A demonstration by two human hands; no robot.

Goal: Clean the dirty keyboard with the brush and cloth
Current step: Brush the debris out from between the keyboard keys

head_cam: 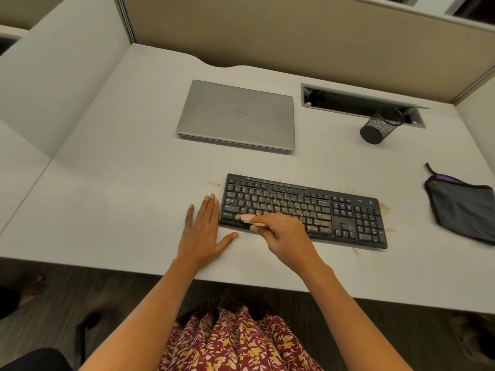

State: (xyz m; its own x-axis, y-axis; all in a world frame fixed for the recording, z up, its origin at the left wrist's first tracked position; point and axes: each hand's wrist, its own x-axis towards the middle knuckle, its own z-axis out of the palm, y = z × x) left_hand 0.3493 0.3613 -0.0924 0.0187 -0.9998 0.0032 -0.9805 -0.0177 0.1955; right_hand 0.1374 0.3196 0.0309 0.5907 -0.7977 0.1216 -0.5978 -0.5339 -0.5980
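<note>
Nearest me, the left hand (203,226) lies flat on the desk (120,196), fingers straight, just left of the keyboard (302,207). Its thumb stretches along the keyboard's front-left corner. I read that as a brace, so the board won't slide under the strokes.

Right beside it, the right hand (281,234) is curled round the brush (250,220), a short pale handle with pinkish bristles. The bristles are down on the keyboard's bottom-left keys. It's held low and slanted, I'd say, so the tips dig in between the keys.

Brown crumbs (318,229) speckle the front row right of that hand, with more across the middle rows. There are brownish smears on the desk around the keyboard too, so I judge the brushing far from done.

Right of the keyboard, well apart, the cloth (460,207) lies crumpled and untouched. I reckon it's parked within reach for the wipe.

Beyond the keyboard, a shut laptop (237,115) sits clear of the mess. Beyond and to the right, a black mesh cup (380,125) stands by a cable slot (348,101).
</note>
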